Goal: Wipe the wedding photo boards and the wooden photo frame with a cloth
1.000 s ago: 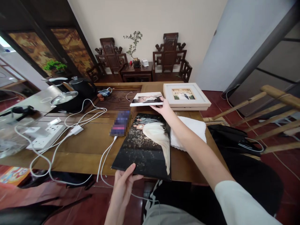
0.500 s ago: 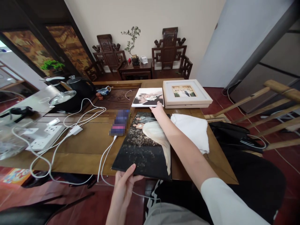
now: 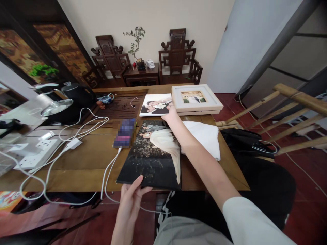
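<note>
The wooden table (image 3: pixel 84 170) is filling the middle of the frame, and the dark photo book (image 3: pixel 150 160) is lying at its near edge, in the lower centre. The left hand (image 3: pixel 133 192) is pinching the book's near edge, thumb on top and fingers underneath. With only that one side being held, a loosening thumb could let the book tip or slide toward the floor.

Right of upper centre, the framed picture (image 3: pixel 214 102) is sitting close beside the white-edged photo panel (image 3: pixel 155 106); a sideways push on the panel could be knocking or scuffing the frame. The white towel (image 3: pixel 204 136), centre right, is lying under the reach of the right forearm, where a low sweep could be dragging it.

The right hand (image 3: pixel 170 115) is touching the panel's near right corner; whether it is gripping or merely resting, I cannot tell. Left of centre, the phone (image 3: pixel 124 134) is trailing a white cable (image 3: pixel 103 182) over the table edge, where a snagging left wrist could be tugging it.
</note>
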Demonstrator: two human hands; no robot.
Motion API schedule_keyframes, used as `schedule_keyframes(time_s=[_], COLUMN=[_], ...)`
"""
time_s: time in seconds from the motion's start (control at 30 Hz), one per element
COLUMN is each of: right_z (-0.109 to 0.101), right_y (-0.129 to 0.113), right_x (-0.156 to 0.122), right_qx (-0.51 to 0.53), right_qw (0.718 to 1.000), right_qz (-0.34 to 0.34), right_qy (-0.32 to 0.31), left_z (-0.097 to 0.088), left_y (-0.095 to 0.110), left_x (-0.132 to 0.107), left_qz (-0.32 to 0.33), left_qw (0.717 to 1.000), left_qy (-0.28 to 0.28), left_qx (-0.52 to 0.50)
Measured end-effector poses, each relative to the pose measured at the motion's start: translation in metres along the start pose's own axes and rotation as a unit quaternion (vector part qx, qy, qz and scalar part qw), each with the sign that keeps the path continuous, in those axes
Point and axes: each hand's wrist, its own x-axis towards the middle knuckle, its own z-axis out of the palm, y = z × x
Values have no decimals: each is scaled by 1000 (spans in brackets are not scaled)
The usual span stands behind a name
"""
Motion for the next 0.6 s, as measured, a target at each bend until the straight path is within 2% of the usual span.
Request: schedule_keyframes(time_s=[0.07,0.13,0.2,0.23,0.27,0.3,0.33,0.37,0.4,0.43,0.5,0.57,0.6], right_z=[-3,-20,-55,-80,-109,-139,-170,-198,-224,-244,-266,-266,-259], right_y=[-12,-31,-55,-67,-79,-90,-98,-104,-108,-109,-103,-91,-85], right_x=[-23,-54,-87,-101,-114,-123,-129,-133,-134,-134,-129,-123,-119], right_qx=[-2,-16,-111,-190,-277,-358,-424,-486,-538,-581,-623,-611,-582], right_qw=[1000,999,978,957,928,887,833,780,743,729,730,752,775], right_qz=[15,5,-80,-148,-220,-290,-349,-372,-355,-307,-243,-229,-236], right_qy=[-3,-41,-157,-160,-113,-34,61,134,182,190,144,90,71], left_z=[-1,-2,0,1,2,3,3,3,3,2,2,2,3], left_y=[1,1,2,3,3,3,3,4,4,3,4,4,5], left_x=[3,4,3,3,2,1,1,1,1,2,2,1,1], left_qz=[-14,-18,-16,-15,-14,-12,-11,-11,-11,-11,-12,-10,-8], left_qw=[1000,1000,1000,1000,1000,1000,1000,1000,1000,1000,1000,1000,1000], left_qy=[0,2,5,8,12,16,18,19,16,13,10,19,27], left_qx=[-7,-12,-15,-15,-15,-15,-15,-14,-13,-12,-11,-13,-13])
